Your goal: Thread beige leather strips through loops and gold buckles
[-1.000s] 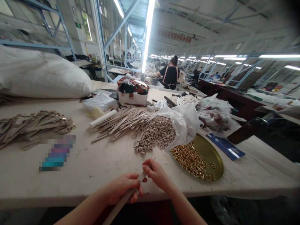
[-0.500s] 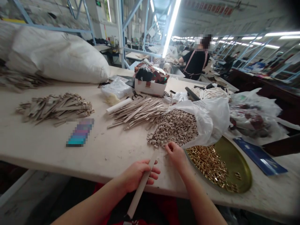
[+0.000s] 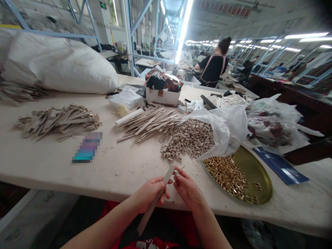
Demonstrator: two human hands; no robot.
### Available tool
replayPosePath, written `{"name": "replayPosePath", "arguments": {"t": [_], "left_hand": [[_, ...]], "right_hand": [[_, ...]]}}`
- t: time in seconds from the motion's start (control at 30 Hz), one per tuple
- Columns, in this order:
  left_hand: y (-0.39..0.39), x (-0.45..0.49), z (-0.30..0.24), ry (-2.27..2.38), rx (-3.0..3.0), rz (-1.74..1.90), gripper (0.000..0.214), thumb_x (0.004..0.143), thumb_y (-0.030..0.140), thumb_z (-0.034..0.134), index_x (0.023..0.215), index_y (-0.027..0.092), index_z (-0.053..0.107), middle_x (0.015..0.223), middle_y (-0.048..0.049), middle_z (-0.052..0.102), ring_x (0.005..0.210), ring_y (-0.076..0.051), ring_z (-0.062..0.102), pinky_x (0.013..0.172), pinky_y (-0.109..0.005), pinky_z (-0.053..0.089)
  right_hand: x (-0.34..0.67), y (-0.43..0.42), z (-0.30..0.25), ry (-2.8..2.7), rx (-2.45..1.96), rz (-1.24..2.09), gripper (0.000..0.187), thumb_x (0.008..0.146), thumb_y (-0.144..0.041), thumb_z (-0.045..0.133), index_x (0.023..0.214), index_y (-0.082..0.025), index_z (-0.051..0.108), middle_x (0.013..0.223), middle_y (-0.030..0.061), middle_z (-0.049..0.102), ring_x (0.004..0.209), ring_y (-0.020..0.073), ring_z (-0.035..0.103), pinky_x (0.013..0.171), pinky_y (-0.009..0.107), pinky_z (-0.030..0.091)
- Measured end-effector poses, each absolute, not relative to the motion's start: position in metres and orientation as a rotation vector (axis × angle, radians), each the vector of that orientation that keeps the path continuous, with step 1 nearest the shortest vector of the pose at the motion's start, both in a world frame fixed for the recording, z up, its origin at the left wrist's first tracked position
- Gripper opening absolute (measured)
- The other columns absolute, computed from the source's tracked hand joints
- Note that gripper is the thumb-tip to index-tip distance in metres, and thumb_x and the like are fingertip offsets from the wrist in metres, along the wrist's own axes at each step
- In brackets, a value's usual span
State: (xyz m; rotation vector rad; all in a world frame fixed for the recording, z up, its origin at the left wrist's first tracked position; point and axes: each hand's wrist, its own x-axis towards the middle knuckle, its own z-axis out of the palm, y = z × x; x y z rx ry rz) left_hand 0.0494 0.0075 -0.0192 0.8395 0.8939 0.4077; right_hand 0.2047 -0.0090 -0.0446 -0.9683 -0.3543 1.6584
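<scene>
My left hand (image 3: 151,193) is closed around a flat beige strap (image 3: 148,217), which slants from my lap up to the table's front edge. The thumb lies on top of it and its upper end sticks out past the fingers. Close beside that end is my right hand (image 3: 190,192), with thumb and fingertips pinched together; what they hold is too small to make out. Just beyond my hands, small beige loops (image 3: 193,138) spill from a clear plastic bag (image 3: 229,129). Several loose straps (image 3: 151,122) lie in a heap left of the loops.
Gold buckles (image 3: 227,176) lie in a round tray (image 3: 260,180) at right, next to a blue packet (image 3: 281,166). Straps with metal fittings (image 3: 59,121) are heaped at left, behind a pixelated item (image 3: 86,148). A filled box (image 3: 163,96) stands behind; a person (image 3: 212,67) works beyond.
My right hand has moved from the loops' edge back toward me, to the strap's upper end. My left hand has shifted slightly left, still holding the strap. The whole view has moved a little.
</scene>
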Motion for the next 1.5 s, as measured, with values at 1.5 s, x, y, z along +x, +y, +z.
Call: {"name": "replayPosePath", "arguments": {"t": [1.5], "left_hand": [[0.020,0.057,-0.044,0.967,1.245,0.383,0.047,0.072,0.066,0.034,0.070,0.019,0.041,0.034,0.0128,0.025,0.030,-0.005,0.017,0.033,-0.019,0.012]], "right_hand": [[0.362,0.037,-0.043,-1.539,-2.336,0.351,0.014,0.063,-0.021,0.062,0.051,-0.017,0.057,0.056,0.0056,0.059,0.059,0.0187,0.054,0.056,0.027,0.032]]}}
